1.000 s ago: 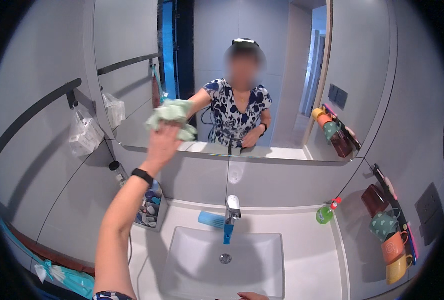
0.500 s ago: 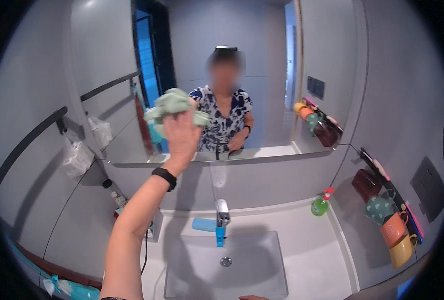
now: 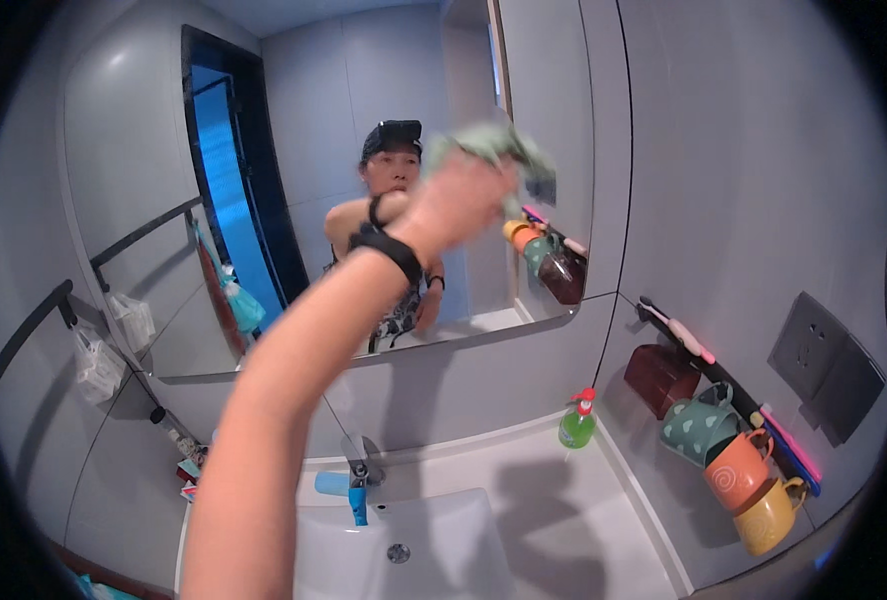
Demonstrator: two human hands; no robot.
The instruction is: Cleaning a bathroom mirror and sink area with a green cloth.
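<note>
My left hand (image 3: pixel 461 203) is raised against the wall mirror (image 3: pixel 309 115), fingers closed over a pale green cloth (image 3: pixel 494 142). Motion blurs both hand and cloth. The cloth is bunched under the fingers on the right half of the glass, up and right of the reflected head. A black band (image 3: pixel 389 252) circles my left wrist. Of my right hand there is only a small reflection near the waist; it does not show directly.
Below are a white sink (image 3: pixel 434 560), a faucet (image 3: pixel 361 490) with a blue piece on it, and a green pump bottle (image 3: pixel 577 425). A rack on the right wall holds green (image 3: pixel 702 428), orange (image 3: pixel 736 470) and yellow cups (image 3: pixel 767 520). A black bar (image 3: pixel 24 335) runs along the left wall.
My left hand has swept the cloth rightward and slightly up across the mirror. The view has turned to the right. My right hand's fingertips have left the lower edge.
</note>
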